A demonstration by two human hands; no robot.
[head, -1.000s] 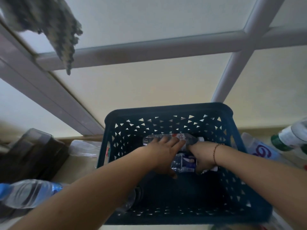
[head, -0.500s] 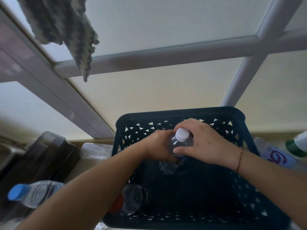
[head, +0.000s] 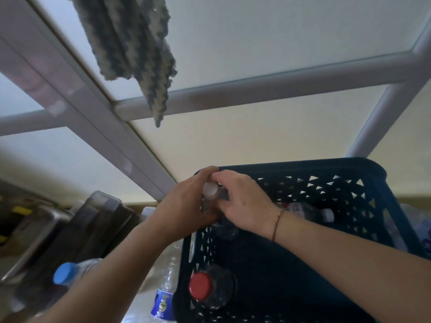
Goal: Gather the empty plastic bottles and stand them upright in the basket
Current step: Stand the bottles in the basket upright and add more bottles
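A dark blue perforated basket fills the lower right. Both hands hold a clear bottle with a white cap upright in the basket's far left corner. My left hand wraps it from the left and my right hand grips it from the right. A red-capped bottle stands upright in the near left corner. Another bottle lies on its side by the far wall, partly hidden by my right wrist.
Outside the basket on the left lie a blue-capped bottle and a blue-labelled clear bottle. Dark containers stand at the left. More bottles sit right of the basket. A knitted cloth hangs over a white frame.
The white-capped bottle went from lying in the basket to upright, and both hands carried it left into the far corner. The view shifted, so the basket sits further right.
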